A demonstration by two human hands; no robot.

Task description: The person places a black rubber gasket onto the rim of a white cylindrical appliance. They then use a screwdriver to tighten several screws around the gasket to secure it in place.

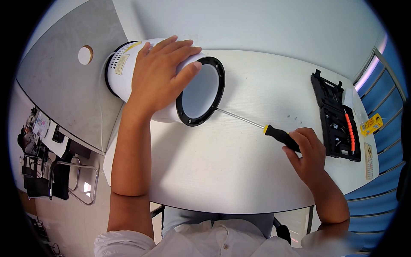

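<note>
**Screwdriver tip at the mouth of the white cylinder**

Nearest to me, my right hand [307, 150] is curled around the black handle of a long screwdriver [274, 132], fingers closed on it near the right edge of the white table [222, 171]. The thin metal shaft runs up and to the left, and its tip meets the black ring at the lower rim of a white cylinder [128, 70] lying on its side. My left hand [160, 75] lies flat and spread on top of that cylinder, fingers extended toward the open end, thumb by the black rim; it presses rather than grips. The cylinder sits at the table's far left, its vented back end overhanging toward a grey surface [64, 85]. Further right, an open black tool case [336, 120] with orange bits rests beyond my right hand.
</note>
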